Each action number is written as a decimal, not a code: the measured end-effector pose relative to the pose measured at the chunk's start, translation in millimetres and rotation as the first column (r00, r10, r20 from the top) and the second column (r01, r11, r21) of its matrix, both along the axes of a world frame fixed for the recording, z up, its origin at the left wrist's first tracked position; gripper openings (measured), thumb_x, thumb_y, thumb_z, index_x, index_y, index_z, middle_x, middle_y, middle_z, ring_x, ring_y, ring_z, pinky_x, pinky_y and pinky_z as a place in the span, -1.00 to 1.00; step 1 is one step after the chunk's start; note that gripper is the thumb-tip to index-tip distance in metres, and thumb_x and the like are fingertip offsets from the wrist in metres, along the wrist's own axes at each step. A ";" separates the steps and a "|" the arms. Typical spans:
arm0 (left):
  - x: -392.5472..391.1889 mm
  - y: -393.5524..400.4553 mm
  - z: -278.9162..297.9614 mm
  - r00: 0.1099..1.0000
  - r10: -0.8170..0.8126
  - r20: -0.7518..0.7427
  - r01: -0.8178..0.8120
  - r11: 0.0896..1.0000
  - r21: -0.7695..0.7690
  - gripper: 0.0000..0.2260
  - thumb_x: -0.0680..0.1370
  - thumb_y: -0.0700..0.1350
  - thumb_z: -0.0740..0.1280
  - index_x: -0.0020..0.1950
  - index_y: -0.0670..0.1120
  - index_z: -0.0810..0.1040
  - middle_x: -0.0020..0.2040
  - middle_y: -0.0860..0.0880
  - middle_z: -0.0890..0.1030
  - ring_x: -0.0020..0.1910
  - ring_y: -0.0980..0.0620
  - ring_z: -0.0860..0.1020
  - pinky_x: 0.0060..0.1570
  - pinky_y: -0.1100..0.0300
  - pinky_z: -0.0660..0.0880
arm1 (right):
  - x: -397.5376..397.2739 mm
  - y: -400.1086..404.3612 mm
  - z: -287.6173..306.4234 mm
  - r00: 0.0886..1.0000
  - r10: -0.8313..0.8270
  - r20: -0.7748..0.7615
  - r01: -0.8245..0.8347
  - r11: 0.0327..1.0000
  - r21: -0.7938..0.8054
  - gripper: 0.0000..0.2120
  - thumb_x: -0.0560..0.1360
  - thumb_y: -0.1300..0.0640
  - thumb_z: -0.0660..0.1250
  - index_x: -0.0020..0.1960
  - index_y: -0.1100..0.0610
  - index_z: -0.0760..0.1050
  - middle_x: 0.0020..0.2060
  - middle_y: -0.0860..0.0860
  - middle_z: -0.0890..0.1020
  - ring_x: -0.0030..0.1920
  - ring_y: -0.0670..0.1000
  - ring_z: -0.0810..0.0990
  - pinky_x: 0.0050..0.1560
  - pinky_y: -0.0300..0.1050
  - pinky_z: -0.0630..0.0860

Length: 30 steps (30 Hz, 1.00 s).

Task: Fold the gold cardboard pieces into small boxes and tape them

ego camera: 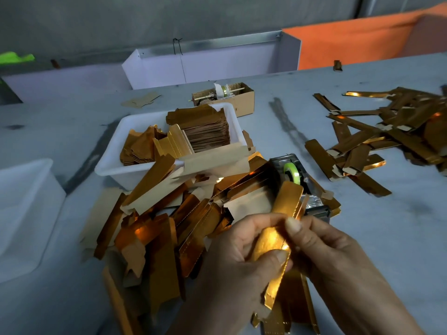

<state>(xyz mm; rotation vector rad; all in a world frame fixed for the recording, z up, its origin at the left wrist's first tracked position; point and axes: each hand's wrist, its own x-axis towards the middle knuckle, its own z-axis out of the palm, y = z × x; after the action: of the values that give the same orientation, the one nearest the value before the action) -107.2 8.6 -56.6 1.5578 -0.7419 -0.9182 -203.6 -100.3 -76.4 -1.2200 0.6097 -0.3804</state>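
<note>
Gold cardboard piece (278,228): gripped upright-tilted just in front of the tape dispenser (294,175). Left hand (239,257) is curled around its lower half, thumb across; right hand (321,247) pinches its middle edge.

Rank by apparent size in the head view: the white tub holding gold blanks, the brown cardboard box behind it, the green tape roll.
1. White tub
2. Brown cardboard box, which sits farther away, so its true size may be closer
3. Green tape roll

Both hands, left grip (244,247) and right grip (321,247), pinch one gold cardboard piece (278,238); tape dispenser (294,174) just beyond, loose pile (154,221) left.
</note>
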 end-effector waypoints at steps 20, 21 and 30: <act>0.2 4.6 -2.5 0.999 0.012 0.032 -0.017 0.990 0.138 -0.61 0.48 -0.32 0.36 0.01 0.21 0.58 -0.06 0.10 0.70 -0.09 0.18 0.66 -0.17 0.34 0.57 | -2.5 -4.8 -18.5 0.999 -0.034 -0.019 0.035 0.997 0.066 -0.74 0.19 -0.08 0.39 -0.32 0.11 0.59 -0.46 0.11 0.52 -0.43 0.02 0.49 -0.33 -0.16 0.49; 0.3 5.4 -3.4 0.999 0.008 0.032 -0.012 0.989 0.147 -0.62 0.48 -0.31 0.37 0.01 0.21 0.58 -0.06 0.08 0.70 -0.09 0.18 0.66 -0.16 0.33 0.57 | -1.6 -3.7 -19.5 0.999 -0.034 -0.033 0.036 0.997 0.068 -0.75 0.18 -0.09 0.39 -0.33 0.10 0.59 -0.48 0.10 0.51 -0.44 0.00 0.48 -0.35 -0.18 0.47; 8.9 4.2 -7.6 0.983 -0.062 -0.171 0.099 0.972 0.216 -0.73 0.50 -0.32 0.35 0.00 0.05 0.63 -0.13 0.07 0.71 -0.12 0.15 0.68 -0.21 0.37 0.55 | -0.3 -7.1 -14.1 0.971 -0.054 -0.231 0.008 0.981 -0.196 -0.69 0.34 -0.13 0.31 -0.44 0.07 0.47 -0.52 0.06 0.47 -0.49 -0.07 0.43 -0.45 -0.25 0.38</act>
<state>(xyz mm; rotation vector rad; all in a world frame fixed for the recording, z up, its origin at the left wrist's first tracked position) -98.3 12.8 -64.2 1.6327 -0.6042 -1.2085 -203.9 -107.4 -90.5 -1.4570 0.8115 -0.3289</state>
